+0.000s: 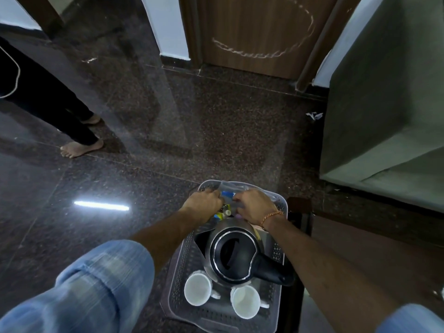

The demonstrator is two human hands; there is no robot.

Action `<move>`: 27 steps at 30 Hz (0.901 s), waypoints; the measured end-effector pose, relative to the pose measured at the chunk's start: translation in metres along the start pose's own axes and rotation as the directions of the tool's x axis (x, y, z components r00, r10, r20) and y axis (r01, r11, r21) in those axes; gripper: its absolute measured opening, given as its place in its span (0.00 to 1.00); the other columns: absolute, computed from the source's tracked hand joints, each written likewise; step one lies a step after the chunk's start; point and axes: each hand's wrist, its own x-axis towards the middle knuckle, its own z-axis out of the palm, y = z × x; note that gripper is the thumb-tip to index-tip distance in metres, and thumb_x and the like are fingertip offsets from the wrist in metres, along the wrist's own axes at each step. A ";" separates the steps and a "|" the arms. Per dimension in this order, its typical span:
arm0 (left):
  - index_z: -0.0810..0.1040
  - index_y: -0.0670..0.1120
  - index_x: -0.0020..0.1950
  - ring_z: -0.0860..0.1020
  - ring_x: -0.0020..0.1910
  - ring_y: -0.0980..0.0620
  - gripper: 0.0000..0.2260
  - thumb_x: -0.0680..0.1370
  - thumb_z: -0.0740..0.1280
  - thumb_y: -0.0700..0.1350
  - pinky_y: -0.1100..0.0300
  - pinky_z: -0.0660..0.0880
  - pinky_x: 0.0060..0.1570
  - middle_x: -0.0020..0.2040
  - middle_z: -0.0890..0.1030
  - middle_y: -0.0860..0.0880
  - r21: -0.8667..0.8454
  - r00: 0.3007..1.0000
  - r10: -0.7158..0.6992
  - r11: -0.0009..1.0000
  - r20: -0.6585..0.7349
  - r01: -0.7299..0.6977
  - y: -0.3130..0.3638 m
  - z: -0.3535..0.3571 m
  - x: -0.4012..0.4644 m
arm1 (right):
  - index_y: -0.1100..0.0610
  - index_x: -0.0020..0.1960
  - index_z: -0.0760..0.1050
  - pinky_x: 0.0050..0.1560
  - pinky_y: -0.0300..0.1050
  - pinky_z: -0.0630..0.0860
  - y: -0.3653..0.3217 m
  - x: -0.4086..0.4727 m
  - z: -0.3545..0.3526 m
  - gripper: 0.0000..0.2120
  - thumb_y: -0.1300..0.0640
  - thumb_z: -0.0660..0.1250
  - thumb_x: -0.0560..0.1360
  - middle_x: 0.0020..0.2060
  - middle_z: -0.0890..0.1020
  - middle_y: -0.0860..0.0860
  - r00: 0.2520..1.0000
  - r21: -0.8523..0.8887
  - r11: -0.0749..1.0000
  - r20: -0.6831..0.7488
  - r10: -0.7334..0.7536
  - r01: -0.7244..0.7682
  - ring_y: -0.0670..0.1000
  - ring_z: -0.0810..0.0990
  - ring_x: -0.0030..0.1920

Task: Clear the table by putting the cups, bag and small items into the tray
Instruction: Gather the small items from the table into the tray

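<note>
- tray [179, 280]: grey perforated, lower centre of frame, on a small dark table [301, 207]
- left hand [204, 203] and right hand [254, 207]: both at tray's far end, fingers curled, pinching a clear plastic bag [230, 187] with blue small items [227, 194] inside
- two white cups [198, 289] at tray's near end, lower frame, just beside kettle [234, 253], mid-tray
- bystander's bare feet [81, 146], left of frame

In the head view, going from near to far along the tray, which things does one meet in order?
The two white cups side by side, then the kettle, then the small items between the wrists, then the left hand and right hand holding the clear bag, then the tray far rim.
</note>
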 end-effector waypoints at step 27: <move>0.69 0.49 0.68 0.74 0.61 0.44 0.21 0.76 0.67 0.51 0.48 0.75 0.57 0.61 0.73 0.46 0.068 0.901 0.281 0.959 -0.330 -0.274 0.113 -0.266 -0.053 | 0.58 0.52 0.77 0.50 0.48 0.77 0.043 -0.230 -0.164 0.11 0.53 0.68 0.73 0.50 0.82 0.58 0.879 0.206 0.963 -0.410 0.244 -0.172 0.59 0.80 0.52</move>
